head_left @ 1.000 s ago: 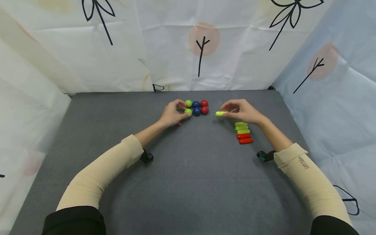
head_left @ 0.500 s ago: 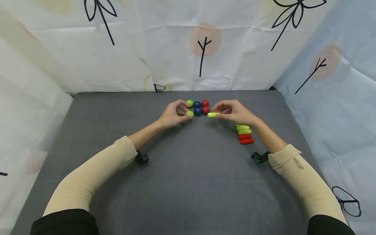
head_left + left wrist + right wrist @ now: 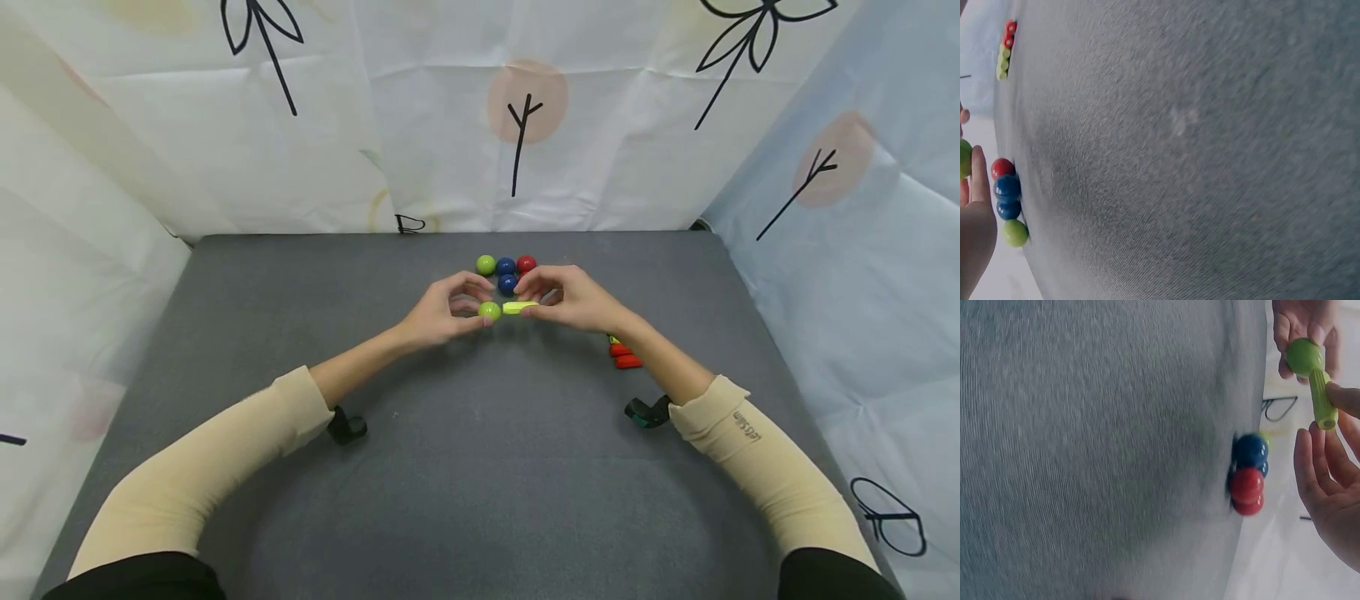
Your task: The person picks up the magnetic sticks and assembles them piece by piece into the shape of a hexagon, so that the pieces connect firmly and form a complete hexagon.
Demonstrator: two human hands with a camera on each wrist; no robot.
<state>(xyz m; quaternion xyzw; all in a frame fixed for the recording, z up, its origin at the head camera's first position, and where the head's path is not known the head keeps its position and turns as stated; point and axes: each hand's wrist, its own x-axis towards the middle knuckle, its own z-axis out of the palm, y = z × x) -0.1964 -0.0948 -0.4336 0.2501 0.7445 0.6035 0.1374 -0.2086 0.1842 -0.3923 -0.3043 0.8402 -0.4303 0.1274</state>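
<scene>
In the head view my left hand pinches a green ball between thumb and fingers. My right hand holds a short yellow-green ribbed stick by thumb and fingertips, its free end pointing at the ball. Both are raised off the table; in the right wrist view the stick appears to meet the ball, though I cannot tell whether they are joined. Behind the hands stand another green ball, two blue balls and two red balls, one red partly hidden by my right fingers.
Right of centre lies a row of sticks, red ones nearest me and yellow-green ones beyond, partly covered by my right forearm in the head view. Printed white cloth hangs along the back of the grey table and at both sides.
My right hand has carried the yellow-green stick leftward to the green ball. My left hand has lifted that ball from beside the others and brought it nearer to me.
</scene>
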